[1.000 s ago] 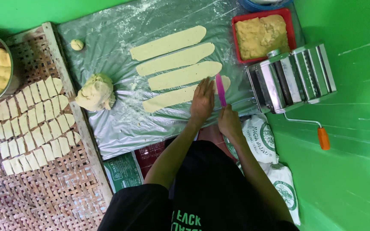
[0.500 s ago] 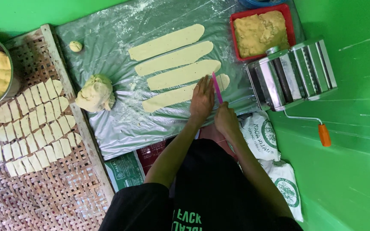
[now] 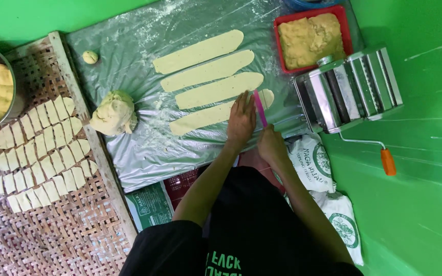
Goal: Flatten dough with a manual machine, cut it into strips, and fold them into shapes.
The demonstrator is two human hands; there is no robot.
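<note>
My left hand [image 3: 241,121] lies flat, fingers together, pinning the nearest dough strip [image 3: 203,117] on the plastic sheet [image 3: 144,158]. My right hand [image 3: 271,144] pinches the pink cutter [image 3: 260,108] beside it. Risk: strip slides or tears; cutter nicks fingertips.

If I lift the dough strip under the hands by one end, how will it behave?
The dough strip looks thin and long, so it would probably sag or tear. The floured plastic sheet under it suggests it may peel off without sticking.
</note>
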